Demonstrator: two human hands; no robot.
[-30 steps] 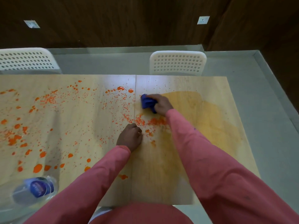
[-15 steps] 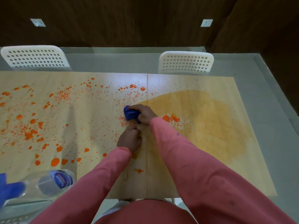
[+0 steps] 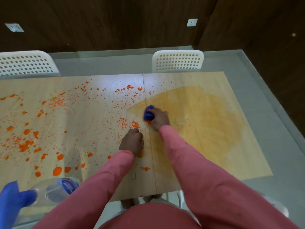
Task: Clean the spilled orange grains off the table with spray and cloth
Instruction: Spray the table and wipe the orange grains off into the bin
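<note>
- Overhead, head view: a risk, as a judgement. The cloth (image 3: 148,115) is bunched small, so a stroke may smear wet orange into the yellowish film already covering the table's (image 3: 206,159) right half, not lift it. A hard sweep could also push the grains (image 3: 134,124) over the near edge.
- Head view, right hand (image 3: 159,118): fingers curled round the blue cloth, pressing it to the table just right of the centre seam, at the edge of the smeared patch.
- Head view, left hand (image 3: 132,142): fingers curled under, knuckles resting on the table just left of the seam; it appears to hold nothing.
- Head view, task things: grains and orange blobs lie thick across the left half, the nearest cluster between the two hands. The spray bottle (image 3: 56,190) stands at the near left edge, well apart from both hands.
</note>
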